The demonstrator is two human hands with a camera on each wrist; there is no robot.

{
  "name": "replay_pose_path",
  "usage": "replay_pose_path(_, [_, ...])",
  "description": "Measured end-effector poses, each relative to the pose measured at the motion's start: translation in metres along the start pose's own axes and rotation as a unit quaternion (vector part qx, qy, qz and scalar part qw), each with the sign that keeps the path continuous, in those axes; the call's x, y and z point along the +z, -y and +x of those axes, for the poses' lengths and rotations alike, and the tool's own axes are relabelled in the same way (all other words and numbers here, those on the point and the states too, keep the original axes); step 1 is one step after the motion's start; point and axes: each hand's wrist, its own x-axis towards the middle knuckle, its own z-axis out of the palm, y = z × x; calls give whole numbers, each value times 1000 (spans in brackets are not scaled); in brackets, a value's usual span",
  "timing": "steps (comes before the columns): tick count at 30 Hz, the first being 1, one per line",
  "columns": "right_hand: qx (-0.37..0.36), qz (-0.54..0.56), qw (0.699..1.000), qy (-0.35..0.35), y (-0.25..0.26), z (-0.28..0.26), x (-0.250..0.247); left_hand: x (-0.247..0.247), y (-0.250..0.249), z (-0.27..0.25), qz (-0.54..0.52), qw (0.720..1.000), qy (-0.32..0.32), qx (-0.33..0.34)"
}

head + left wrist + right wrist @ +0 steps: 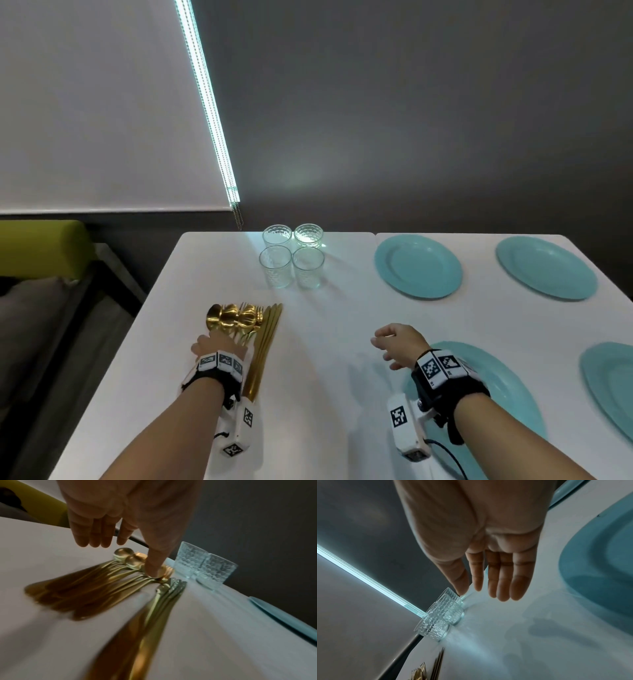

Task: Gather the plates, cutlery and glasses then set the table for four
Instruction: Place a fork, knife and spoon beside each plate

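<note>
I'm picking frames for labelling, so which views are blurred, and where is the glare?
Left wrist view: the gold cutlery is streaked by motion blur, worst near the lens; the glasses are sharper. Right wrist view: mostly sharp, the right hand casting soft shadows on the table. Head view: sharp, with a bright strip beside the blind and a glow on the far glasses.

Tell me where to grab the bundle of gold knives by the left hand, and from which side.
Likely best by the handles, at the near end of the gold knives. They lie flat, parallel, blades pointing away toward the glasses. Come from above, pinching across the bundle; the left hand hovers over the spoons beside them.
</note>
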Motion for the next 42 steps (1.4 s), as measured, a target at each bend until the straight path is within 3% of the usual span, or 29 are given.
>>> replay_pose_path(7, [31,-6,999,1,7,2,33,7,17,32,3,998,65,-17])
replay_pose_path(14, [50,-6,999,-7,16,7,45,7,16,53,-131,984,123,-20])
replay_pose_path(19, [54,-3,998,-9,20,9,50,5,16,53,-124,977,173,-1])
replay_pose_path(23, [59,0,998,-8,20,7,51,10,12,49,-78,987,136,29])
replay_pose_path(27, [63,0,998,-9,16,5,51,13,9,41,-50,992,111,16])
replay_pose_path(32, [68,-10,998,-8,12,2,52,17,11,42,-84,992,94,12])
replay_pose_path(42, [55,-17,998,4,16,-9,56,-2,28,40,-95,981,157,60])
